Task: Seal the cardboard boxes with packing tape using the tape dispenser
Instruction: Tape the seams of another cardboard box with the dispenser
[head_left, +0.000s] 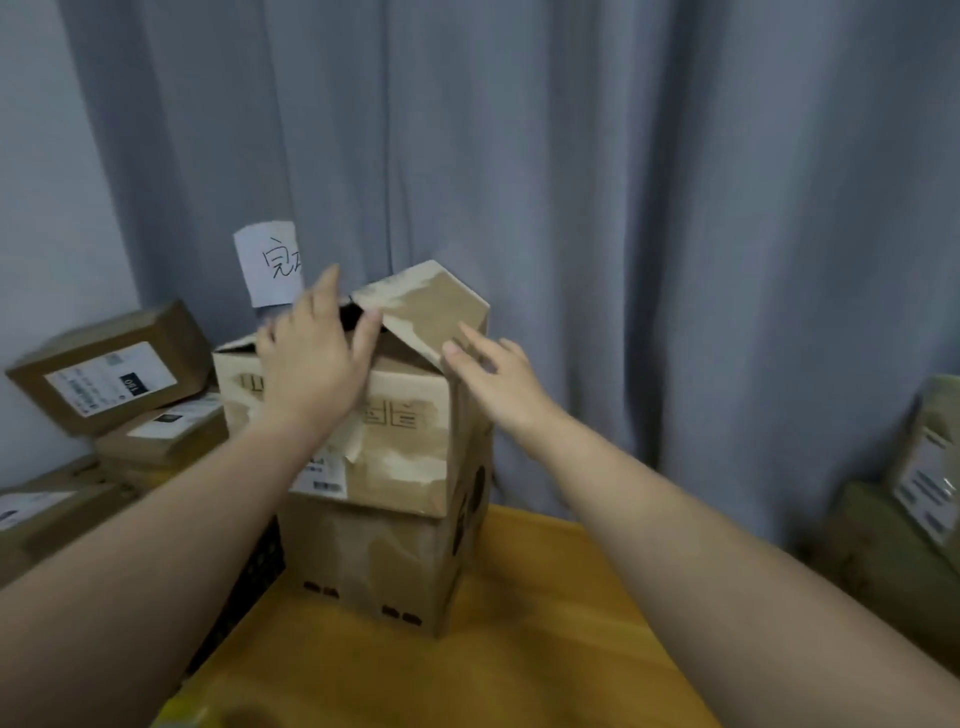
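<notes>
A tall worn cardboard box stands on the yellow wooden table, its top flaps partly raised. My left hand lies flat over the left side of the opening, fingers straight, thumb against the edge of the raised right flap. My right hand reaches in from the right with fingers extended, its fingertips touching that flap's lower edge. No tape dispenser is in view.
Several labelled cardboard boxes are stacked at the left against the wall. More packages sit at the right edge. A white paper note with handwriting hangs on the grey curtain behind the box.
</notes>
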